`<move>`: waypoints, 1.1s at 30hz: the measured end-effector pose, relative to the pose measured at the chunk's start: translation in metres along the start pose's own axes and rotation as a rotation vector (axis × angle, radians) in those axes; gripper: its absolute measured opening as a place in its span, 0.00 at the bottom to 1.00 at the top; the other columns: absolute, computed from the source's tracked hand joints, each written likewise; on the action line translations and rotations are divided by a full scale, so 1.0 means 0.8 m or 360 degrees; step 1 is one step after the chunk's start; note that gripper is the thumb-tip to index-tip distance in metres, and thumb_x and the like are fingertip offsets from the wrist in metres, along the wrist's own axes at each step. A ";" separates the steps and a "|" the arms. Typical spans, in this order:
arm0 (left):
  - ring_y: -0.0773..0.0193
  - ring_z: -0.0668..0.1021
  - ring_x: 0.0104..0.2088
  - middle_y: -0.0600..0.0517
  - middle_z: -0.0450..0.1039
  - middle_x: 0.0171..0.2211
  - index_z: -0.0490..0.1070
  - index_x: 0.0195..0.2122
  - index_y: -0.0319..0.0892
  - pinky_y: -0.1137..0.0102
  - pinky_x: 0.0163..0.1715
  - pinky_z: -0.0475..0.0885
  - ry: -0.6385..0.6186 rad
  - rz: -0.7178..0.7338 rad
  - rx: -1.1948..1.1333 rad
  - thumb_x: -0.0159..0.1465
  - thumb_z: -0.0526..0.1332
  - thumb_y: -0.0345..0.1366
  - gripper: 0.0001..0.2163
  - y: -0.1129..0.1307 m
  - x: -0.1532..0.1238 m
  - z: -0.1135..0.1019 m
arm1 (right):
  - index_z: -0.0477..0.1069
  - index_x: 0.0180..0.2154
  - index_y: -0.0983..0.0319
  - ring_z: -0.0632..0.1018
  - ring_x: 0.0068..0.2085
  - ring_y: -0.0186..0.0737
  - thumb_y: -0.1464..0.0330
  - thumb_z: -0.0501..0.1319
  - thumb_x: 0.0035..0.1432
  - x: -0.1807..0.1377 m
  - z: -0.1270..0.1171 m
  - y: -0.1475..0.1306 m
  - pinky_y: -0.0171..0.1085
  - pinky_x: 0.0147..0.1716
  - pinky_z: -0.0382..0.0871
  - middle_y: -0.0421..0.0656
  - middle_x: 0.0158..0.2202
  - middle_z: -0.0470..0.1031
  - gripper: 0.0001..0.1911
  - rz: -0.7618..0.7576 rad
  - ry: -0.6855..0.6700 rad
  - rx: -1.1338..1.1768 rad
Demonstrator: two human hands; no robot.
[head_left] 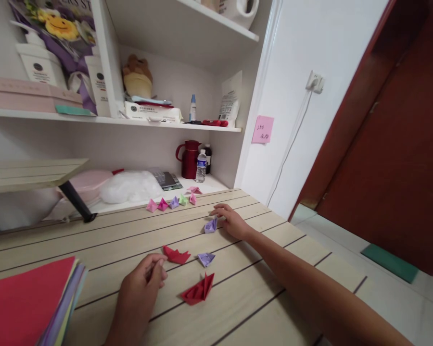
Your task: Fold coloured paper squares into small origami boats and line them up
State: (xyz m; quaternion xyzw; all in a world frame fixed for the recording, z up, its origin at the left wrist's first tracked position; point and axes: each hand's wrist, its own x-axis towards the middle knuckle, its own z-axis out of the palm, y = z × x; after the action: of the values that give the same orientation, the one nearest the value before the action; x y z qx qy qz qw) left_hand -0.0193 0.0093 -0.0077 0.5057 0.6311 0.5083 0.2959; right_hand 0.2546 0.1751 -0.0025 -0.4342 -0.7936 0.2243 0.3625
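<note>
My left hand (144, 281) is at the front left of the table with its fingers curled together. Its fingertips lie right beside the left end of a red paper boat (177, 255); I see no clear grip on it. Farther back, my right hand (231, 221) has its fingers stretched out over the tabletop. Its lower fingers meet the right end of a purple paper boat (210, 226). Between the hands sit another purple paper boat (206, 259) and, closest to me, a larger-looking red paper boat (198, 290).
Several small folded boats in pink, purple and green (173, 203) line the table's back edge. A stack of coloured paper (29, 300) lies front left. Behind stand a water bottle (201, 166) and a red jug (190, 160). A raised board (32, 174) overhangs the left side.
</note>
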 end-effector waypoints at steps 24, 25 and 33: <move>0.61 0.76 0.23 0.54 0.74 0.20 0.76 0.33 0.44 0.67 0.27 0.73 -0.0071 0.0005 -0.0066 0.54 0.61 0.54 0.18 -0.002 0.001 0.000 | 0.74 0.39 0.60 0.75 0.32 0.36 0.68 0.72 0.48 -0.032 0.025 -0.033 0.33 0.32 0.68 0.39 0.35 0.76 0.15 -0.0055 -0.0126 0.0042; 0.61 0.76 0.23 0.55 0.74 0.20 0.76 0.33 0.44 0.68 0.27 0.73 -0.0067 0.0002 -0.0063 0.54 0.60 0.54 0.18 -0.003 0.001 0.000 | 0.74 0.37 0.60 0.75 0.31 0.36 0.69 0.72 0.49 -0.029 0.029 -0.034 0.34 0.32 0.68 0.39 0.34 0.76 0.12 -0.0057 -0.0111 0.0015; 0.61 0.75 0.22 0.55 0.73 0.19 0.75 0.32 0.45 0.67 0.27 0.71 -0.0020 0.0003 -0.0048 0.55 0.59 0.52 0.16 -0.004 -0.001 0.004 | 0.77 0.30 0.60 0.78 0.33 0.40 0.69 0.68 0.55 -0.020 0.041 -0.029 0.35 0.34 0.68 0.42 0.31 0.80 0.02 -0.0026 -0.0036 -0.0150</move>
State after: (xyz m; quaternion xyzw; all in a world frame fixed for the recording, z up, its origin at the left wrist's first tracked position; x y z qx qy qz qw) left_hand -0.0173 0.0100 -0.0116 0.5049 0.6211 0.5149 0.3069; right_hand 0.2228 0.1477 -0.0137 -0.4417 -0.8109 0.1885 0.3343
